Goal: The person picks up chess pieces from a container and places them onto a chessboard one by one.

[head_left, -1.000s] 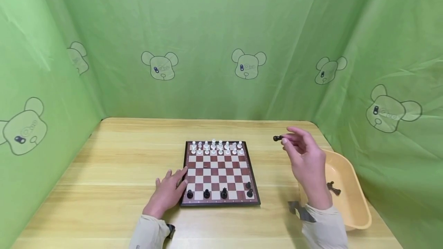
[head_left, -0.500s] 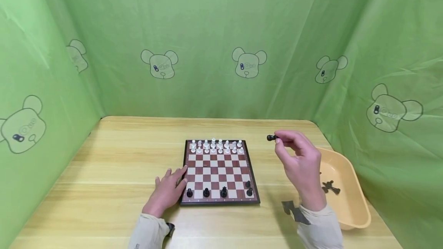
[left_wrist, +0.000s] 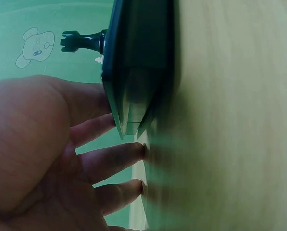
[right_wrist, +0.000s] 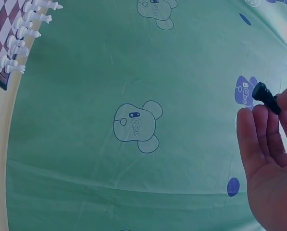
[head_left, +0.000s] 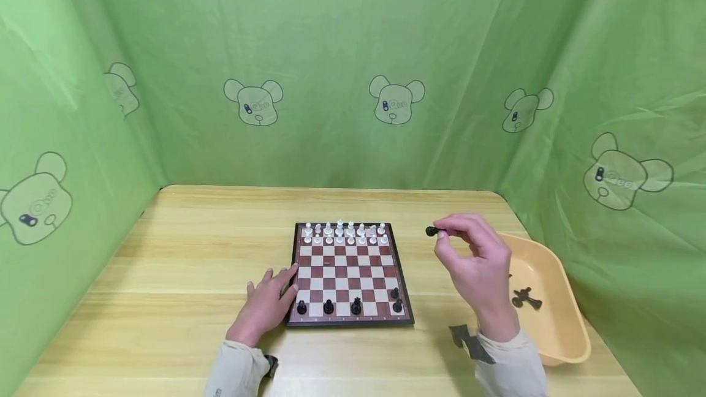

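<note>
My right hand pinches a small black chess piece between thumb and fingers, up in the air right of the chessboard. The piece lies sideways, and its kind cannot be told. At the board's left edge, my left hand rests with fingers spread, touching the rim. Along the near row stand a black rook, a black king and other black pieces. One black pawn stands a row further in. White pieces fill the two far rows.
Right of the board, an orange plastic bin holds several black chess pieces, partly hidden by the right wrist. The wooden table is enclosed by green curtains at the back and both sides.
My right hand has moved left from beside the bin with the black chess piece, then dipped slightly. More pieces in the bin have come into sight. The left hand stays at the board.
</note>
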`<state>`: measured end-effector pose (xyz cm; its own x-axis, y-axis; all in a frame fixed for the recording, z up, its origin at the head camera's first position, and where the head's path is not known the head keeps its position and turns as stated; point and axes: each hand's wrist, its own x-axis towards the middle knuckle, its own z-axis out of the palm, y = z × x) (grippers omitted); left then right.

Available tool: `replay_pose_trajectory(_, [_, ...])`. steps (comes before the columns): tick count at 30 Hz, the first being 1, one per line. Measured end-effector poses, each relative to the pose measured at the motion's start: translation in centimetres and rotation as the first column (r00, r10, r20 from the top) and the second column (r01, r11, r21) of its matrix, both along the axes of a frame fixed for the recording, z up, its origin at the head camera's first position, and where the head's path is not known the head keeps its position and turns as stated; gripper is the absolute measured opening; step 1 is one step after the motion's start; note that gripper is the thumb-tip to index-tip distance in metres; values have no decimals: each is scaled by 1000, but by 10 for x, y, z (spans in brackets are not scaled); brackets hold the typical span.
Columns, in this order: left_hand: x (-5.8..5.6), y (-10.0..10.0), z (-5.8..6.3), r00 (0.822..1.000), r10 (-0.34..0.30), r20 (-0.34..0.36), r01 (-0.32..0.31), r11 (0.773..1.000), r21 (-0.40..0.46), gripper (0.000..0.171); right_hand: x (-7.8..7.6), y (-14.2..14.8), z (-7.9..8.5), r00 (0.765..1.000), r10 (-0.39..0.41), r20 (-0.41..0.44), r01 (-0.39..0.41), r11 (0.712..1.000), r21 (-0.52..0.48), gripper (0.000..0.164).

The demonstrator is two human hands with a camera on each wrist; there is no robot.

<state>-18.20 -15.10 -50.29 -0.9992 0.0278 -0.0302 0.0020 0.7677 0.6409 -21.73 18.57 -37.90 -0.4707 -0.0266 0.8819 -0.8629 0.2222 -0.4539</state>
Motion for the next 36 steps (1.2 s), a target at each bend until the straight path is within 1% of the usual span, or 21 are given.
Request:
replay_pose_trajectory(6, [1, 0, 1, 1000, -2, -7, 2, 1000, -3, 50, -1, -2, -8, 999, 26, -23, -24, 996, 86, 23])
replay_pose_trajectory(13, [1, 0, 1, 1000, -1, -11, 1, 1000, -8, 49, -1, -4, -18, 999, -8, -31, 14, 983, 182, 22])
replay_pose_trajectory(20, [1, 0, 2, 1000, -3, -10, 3, 1000, -9, 49, -2, -7, -30, 1000, 0, -11, 3, 973, 231, 24])
replay_pose_trajectory(24, [1, 0, 3, 1000, -3, -7, 2, 1000, -12, 49, -3, -10, -38, 1000, -7, -29, 15, 961, 276, 24])
replay_pose_trajectory(27, [1, 0, 4, 1000, -1, -6, 1, 1000, -13, 49, -3, -12, -46, 1000, 4, -31, 6, 952, 306, 25])
replay_pose_trajectory(31, [1, 0, 4, 1000, 0, -4, 0, 1000, -11, 49, -2, -15, -57, 999, 35, 2, -34, 935, 352, 30])
replay_pose_trajectory(36, [2, 1, 4, 1000, 0, 0, 0, 1000, -7, 49, -1, -15, -66, 997, 56, 48, -71, 909, 411, 35])
